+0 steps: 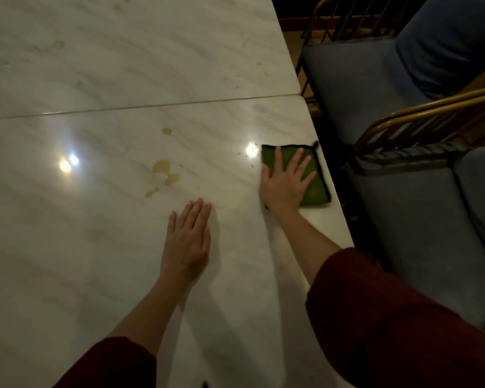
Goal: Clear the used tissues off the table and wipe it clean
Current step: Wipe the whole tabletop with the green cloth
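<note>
Where the white stone table [95, 247] comes to its right edge, a green cloth [317, 191] with a dark border lies flat on top. The right hand [287, 183] presses down on the cloth with its palm. Its fingers are straight and spread wide apart, pointing away from the person, so the hand is flat and not curled around the cloth. The right arm reaches out long over the table, and a dark red sleeve [389, 317] covers the upper part of it. The left hand [189, 239] lies flat on the bare table, nearer the person and apart from the cloth. Its fingers are straight and close together, and it holds nothing. Its arm comes up from the bottom of the view, also in a dark red sleeve [109, 365]. Just left of the cloth sit some small clear drops [247, 156] beside a bright spot of light. Farther left, a brown spill [163, 170] makes a few wet patches, with one small patch above them. A thin seam [151, 106] runs across the table beyond the hands. Past the right edge of the table stand two blue padded chairs [361, 88] with golden frames.
</note>
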